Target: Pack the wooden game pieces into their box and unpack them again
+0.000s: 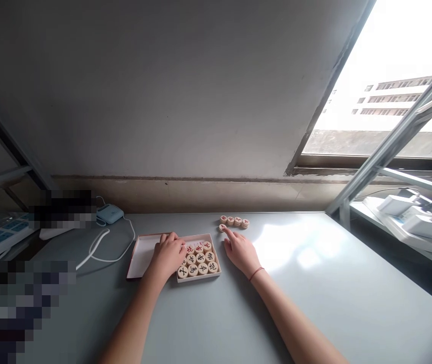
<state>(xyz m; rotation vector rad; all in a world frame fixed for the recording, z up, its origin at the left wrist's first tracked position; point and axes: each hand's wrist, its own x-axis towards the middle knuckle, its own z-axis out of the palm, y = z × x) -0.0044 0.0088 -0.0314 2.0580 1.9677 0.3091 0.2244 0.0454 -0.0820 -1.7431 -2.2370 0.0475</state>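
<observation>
My left hand (168, 251) is bent over the left part of a shallow box (219, 263) of xiangqi pieces (201, 257). Its fingers curl at the far left corner and the thumb lies over the pieces; what they close on is hidden. The round wooden pieces carry black characters in the nearer rows and red ones in the far row. With its index finger stretched out, my right hand (241, 250) touches a single piece (222, 228) on the table. The thumb stands apart from that piece. Just beyond, several short stacks of pieces (234, 221) form a row.
The reddish-edged box lid (140, 255) lies inside up, left of the box. A light-blue device (110, 214) with a white cable (91, 250) sits at the back left. Power strips (5, 237) are at far left, and plugged-in white adapters (421, 217) at right. A wall (201, 197) borders the table's back.
</observation>
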